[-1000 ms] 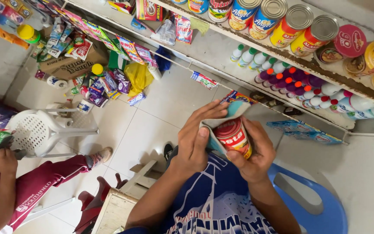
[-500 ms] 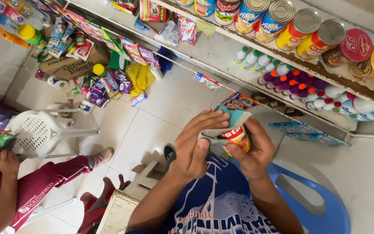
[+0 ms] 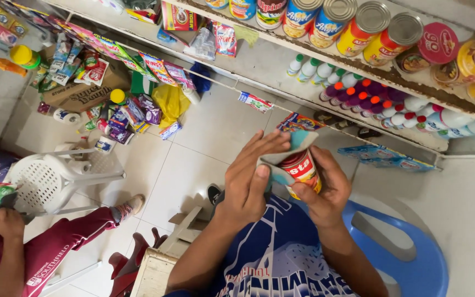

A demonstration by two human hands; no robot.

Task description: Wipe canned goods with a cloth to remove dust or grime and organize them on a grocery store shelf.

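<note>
Small metal can (image 3: 302,171), cylindrical, red and yellow label, glossy, tilted with its top toward 11 o'clock. Gripped from below and behind by the right hand (image 3: 325,190), fingers curled round its lower half, thumb along the 4 o'clock side. Draped over the top and the 9 o'clock side: a soft teal cloth (image 3: 292,147), thin, crumpled, folded over the rim. Pressed against that cloth by the left hand (image 3: 250,179), fingers stretched toward 1 o'clock, thumb pinning the fabric to the can's side. Both hands clamped, can sandwiched between them, right at centre frame above the blue printed shirt (image 3: 281,253).

At 4 o'clock from the can, smooth blue plastic chair (image 3: 413,258), rounded back. At 9 o'clock, white plastic chair (image 3: 50,181) with a perforated lattice seat. At 12 to 2 o'clock, dusty white shelf (image 3: 325,60) lined with big round tins and rows of small capped bottles. At 8 o'clock, another person's hand (image 3: 6,220) closed on a green rag, maroon trouser leg stretched across pale floor tiles (image 3: 204,132).
</note>
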